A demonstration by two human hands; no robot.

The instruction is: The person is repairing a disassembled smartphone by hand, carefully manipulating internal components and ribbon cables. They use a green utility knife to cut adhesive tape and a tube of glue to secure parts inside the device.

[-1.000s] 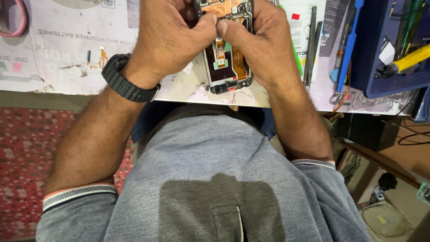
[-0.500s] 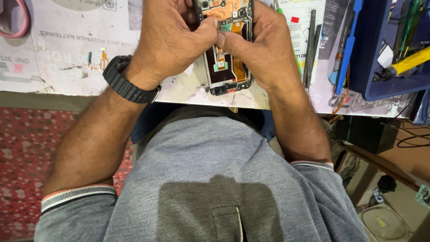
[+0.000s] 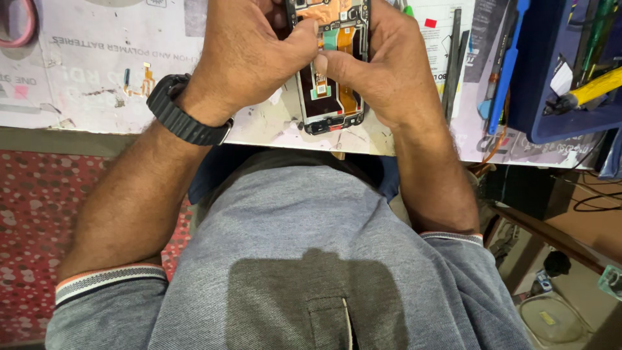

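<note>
Opened phone (image 3: 329, 91) on the bench edge, between both hands, back cover off, orange flex and dark boards exposed. Clamped by left hand (image 3: 249, 55) along its left side, thumb tip pressed onto the upper middle. Right hand (image 3: 382, 68) wrapped round its right side, thumb tip meeting the left thumb over a small teal part. Hands together, both gripping the phone.

Against the frames before: hardly any change. Same grip, same thumbs pinched at the same spot; phone perhaps a touch higher toward the top edge, nothing else on the bench shifted.

Black watch (image 3: 183, 116) on the left wrist. Printed paper mat (image 3: 91, 71) left of the left hand. Right of the right hand: dark thin tools (image 3: 453, 61), then a blue pry tool (image 3: 502, 71), then a blue tray (image 3: 564, 78) with a yellow-handled tool (image 3: 593, 91).

Top of the phone cut off by the frame, fingers behind it hidden. Whatever sits under the two thumb tips too small to make out. Tray contents partly out of view.
</note>
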